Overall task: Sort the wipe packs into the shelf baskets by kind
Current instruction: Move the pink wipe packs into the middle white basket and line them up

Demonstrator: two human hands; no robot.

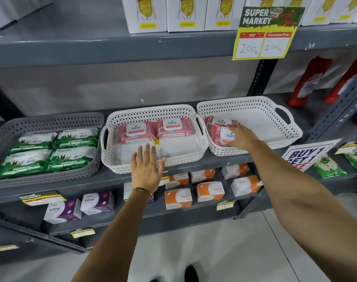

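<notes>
Three baskets stand side by side on the middle shelf. The grey basket (51, 121) on the left holds several green wipe packs (51, 151). Two pink Kara packs (155, 130) lie at the back of the middle white basket (153, 161). The right white basket (255, 106) has two pink Kara packs (219, 137) in its left end. My right hand (241, 138) rests on the nearer one, fingers curled over it. My left hand (146, 169) hovers open, fingers spread, over the front rim of the middle basket.
White boxes and a yellow price sign (265, 33) fill the upper shelf. Red bottles (310, 82) stand at the right, with green packets (328, 166) below a "Buy 1 Get 1" sign. Orange and purple boxes (179, 198) line the lower shelf.
</notes>
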